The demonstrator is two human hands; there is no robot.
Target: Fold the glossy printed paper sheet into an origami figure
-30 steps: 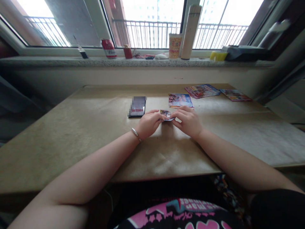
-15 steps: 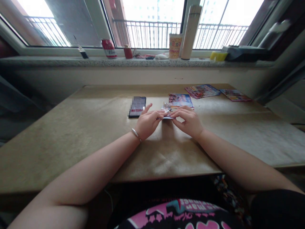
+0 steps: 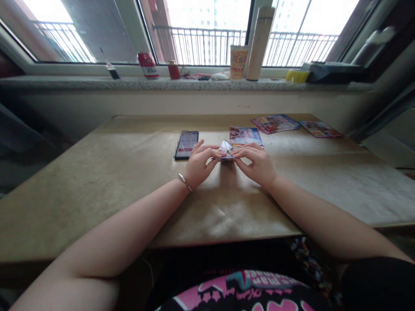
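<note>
A small piece of folded printed paper [image 3: 226, 149] is held between both hands, just above the table; a pale pointed flap stands up on its far side. My left hand [image 3: 201, 163] pinches its left edge between thumb and fingers, and a bracelet circles that wrist. On the right edge, my right hand [image 3: 256, 163] is closed the same way, thumb below and fingers on top. Part of the paper is covered by the fingertips. Just beyond the left hand lies a phone [image 3: 187, 144] with its screen lit. Behind the right hand is a colourful printed sheet [image 3: 246, 136].
More printed sheets lie in a stack [image 3: 275, 123] and a smaller pile [image 3: 320, 129] at the table's back right. On the windowsill stand a drink can [image 3: 148, 66], a red container [image 3: 174, 70], a paper cup [image 3: 238, 62] and a tall cylinder [image 3: 260, 43].
The fingers of my left hand have shifted slightly on the paper. The paper's pale flap now shows more plainly, standing upright between the hands.
</note>
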